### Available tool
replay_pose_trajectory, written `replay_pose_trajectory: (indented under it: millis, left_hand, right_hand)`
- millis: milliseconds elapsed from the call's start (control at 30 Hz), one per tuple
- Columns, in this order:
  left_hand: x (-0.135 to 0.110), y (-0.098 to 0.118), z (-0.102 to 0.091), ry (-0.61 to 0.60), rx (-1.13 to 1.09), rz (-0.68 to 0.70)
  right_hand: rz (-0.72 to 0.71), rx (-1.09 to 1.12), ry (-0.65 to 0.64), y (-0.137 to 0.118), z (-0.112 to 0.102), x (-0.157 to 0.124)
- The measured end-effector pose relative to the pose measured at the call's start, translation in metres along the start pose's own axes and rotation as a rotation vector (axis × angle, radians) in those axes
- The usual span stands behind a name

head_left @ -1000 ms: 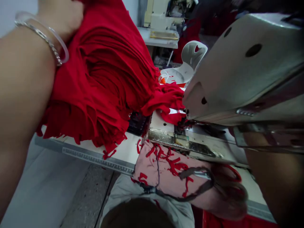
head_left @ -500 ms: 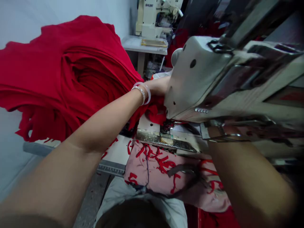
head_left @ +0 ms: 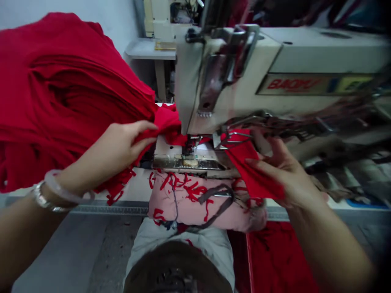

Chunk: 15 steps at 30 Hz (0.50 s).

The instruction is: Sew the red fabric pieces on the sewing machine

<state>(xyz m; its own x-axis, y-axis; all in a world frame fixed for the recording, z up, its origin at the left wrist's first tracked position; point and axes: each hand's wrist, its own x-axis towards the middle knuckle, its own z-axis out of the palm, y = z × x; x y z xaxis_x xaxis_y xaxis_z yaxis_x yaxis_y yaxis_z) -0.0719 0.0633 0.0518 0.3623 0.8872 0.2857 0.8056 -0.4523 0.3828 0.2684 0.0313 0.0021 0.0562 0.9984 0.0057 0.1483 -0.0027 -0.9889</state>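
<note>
My left hand [head_left: 126, 140] pinches the edge of a red fabric piece [head_left: 169, 120] just left of the sewing machine [head_left: 229, 81]. This piece runs in toward the needle area [head_left: 192, 144]. On the right side, my right hand [head_left: 282, 169] grips a red fabric strip [head_left: 244, 162] between thumb and fingers. The strip comes out past a wire guide [head_left: 235, 138] on the machine and slants down into the palm. Whether the two red parts are one cloth is hidden behind the machine head.
A big folded stack of red fabric [head_left: 70, 89] rises at the left. Along the front edge lies a pink pad [head_left: 183, 203] scattered with red trimmings and a dark strap. Red cloth [head_left: 277, 256] sits below at right. Behind stands another machine [head_left: 160, 18].
My left hand has come back from behind the machine head to its left side. My right hand, hidden before, now shows with the red strip. The view has swung to the right.
</note>
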Motion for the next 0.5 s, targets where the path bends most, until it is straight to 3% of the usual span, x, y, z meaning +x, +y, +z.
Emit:
replay_pose_trajectory:
  millis: [100, 233, 400, 500]
  left_hand:
    - [-0.021, -0.003, 0.02, -0.15, -0.174, -0.147]
    - [-0.03, -0.008, 0.037, -0.196, -0.19, -0.303]
    - [-0.04, 0.0, 0.031, -0.267, -0.224, -0.29]
    - [-0.053, 0.006, 0.024, -0.33, -0.312, -0.149]
  right_hand:
    - [-0.067, -0.284, -0.092, 0.009, -0.008, -0.019]
    - [-0.299, -0.755, -0.004, 0.021, -0.009, -0.029]
    - [-0.511, -1.296, 0.166, 0.029, 0.003, -0.038]
    - [-0.615, -1.347, 0.214, 0.025, 0.002, -0.046]
